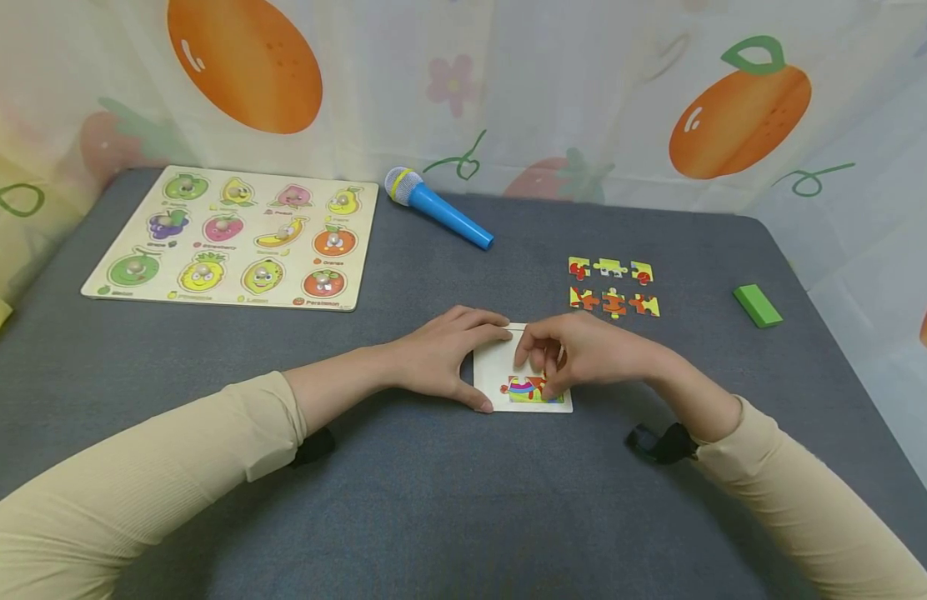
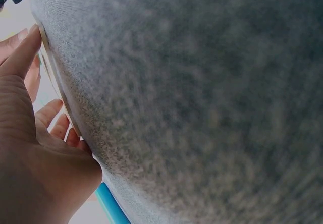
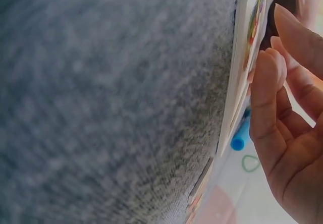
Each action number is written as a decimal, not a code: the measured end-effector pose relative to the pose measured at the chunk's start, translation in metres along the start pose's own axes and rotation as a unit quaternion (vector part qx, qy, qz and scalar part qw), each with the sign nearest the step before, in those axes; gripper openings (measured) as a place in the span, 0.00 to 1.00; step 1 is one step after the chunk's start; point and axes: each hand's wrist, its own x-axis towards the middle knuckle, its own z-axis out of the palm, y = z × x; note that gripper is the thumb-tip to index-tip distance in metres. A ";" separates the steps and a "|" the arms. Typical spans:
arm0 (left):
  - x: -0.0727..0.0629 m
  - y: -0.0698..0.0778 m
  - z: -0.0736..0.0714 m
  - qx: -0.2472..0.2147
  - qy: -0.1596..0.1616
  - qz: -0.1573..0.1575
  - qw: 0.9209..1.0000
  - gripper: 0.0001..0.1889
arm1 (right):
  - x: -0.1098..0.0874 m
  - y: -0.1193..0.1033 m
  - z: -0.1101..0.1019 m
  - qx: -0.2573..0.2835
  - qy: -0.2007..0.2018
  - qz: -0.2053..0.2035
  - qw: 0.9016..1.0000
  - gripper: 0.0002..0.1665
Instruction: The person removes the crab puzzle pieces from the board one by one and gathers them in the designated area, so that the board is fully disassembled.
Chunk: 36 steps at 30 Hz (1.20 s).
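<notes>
A small white puzzle tray (image 1: 493, 367) lies on the table with joined, brightly coloured puzzle pieces (image 1: 522, 390) along its near edge. My left hand (image 1: 444, 354) holds the tray's left side, thumb at the near corner and fingers at the far one. In the left wrist view the thumb (image 2: 25, 52) meets the tray's thin edge. Over the tray bends my right hand (image 1: 583, 354), its thumb low over the joined pieces. The right wrist view has the thumb and index finger (image 3: 265, 93) apart, with no piece visible between them.
Several loose puzzle pieces (image 1: 613, 302) lie in two rows beyond the right hand. A green block (image 1: 758, 306) is farther right. Behind stand a blue toy microphone (image 1: 450, 217) and, at left, a wooden fruit knob puzzle (image 1: 261, 275). A fruit-print curtain (image 1: 568, 100) borders the back.
</notes>
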 end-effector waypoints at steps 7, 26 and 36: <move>0.001 -0.001 0.000 0.000 0.002 0.004 1.000 0.47 | -0.001 0.000 0.003 -0.010 -0.013 -0.007 1.000 0.23; 0.000 0.000 0.000 -0.004 0.001 0.004 1.000 0.47 | 0.003 -0.001 0.008 -0.023 -0.015 -0.007 1.000 0.27; 0.000 0.001 0.000 -0.005 -0.001 0.001 1.000 0.47 | 0.003 -0.003 0.008 -0.017 -0.022 -0.008 1.000 0.27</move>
